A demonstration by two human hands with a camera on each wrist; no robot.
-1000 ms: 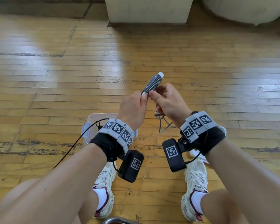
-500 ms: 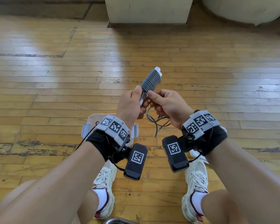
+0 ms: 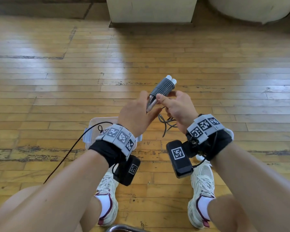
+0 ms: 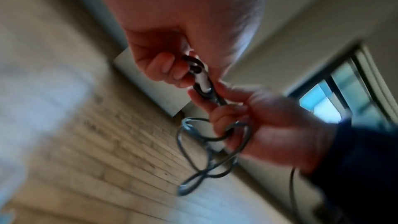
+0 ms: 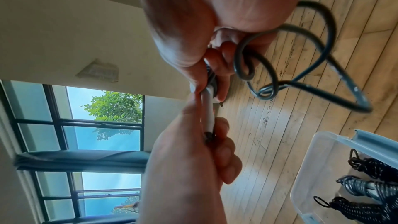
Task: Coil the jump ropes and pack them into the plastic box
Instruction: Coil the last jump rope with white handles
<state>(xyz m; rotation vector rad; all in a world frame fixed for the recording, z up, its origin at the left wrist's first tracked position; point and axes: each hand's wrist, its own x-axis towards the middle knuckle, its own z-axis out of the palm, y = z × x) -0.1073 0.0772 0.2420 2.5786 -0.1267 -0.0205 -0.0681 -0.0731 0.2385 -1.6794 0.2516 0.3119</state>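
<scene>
I hold a jump rope (image 3: 162,87) upright in front of me: two white handles side by side, with grey cord wound tightly around their upper half. My left hand (image 3: 148,104) grips the bare lower ends of the handles (image 5: 207,108). My right hand (image 3: 164,99) pinches the bundle just below the coil, with the loose cord (image 3: 166,124) looped around its fingers and dangling (image 5: 312,74). The clear plastic box (image 3: 92,129) sits on the floor under my left wrist. It holds several coiled ropes (image 5: 366,192).
I sit on a worn wooden floor (image 3: 57,91) with my sneakers (image 3: 203,190) below the hands. A pale cabinet base (image 3: 151,10) and a round pale object (image 3: 251,7) stand at the far edge. A thin black wire (image 3: 70,148) trails from my left wrist.
The bundle has turned so both handle tips show, and the coil looks thicker. My right hand has shifted around the handles, and the hanging cord loops have moved with it.
</scene>
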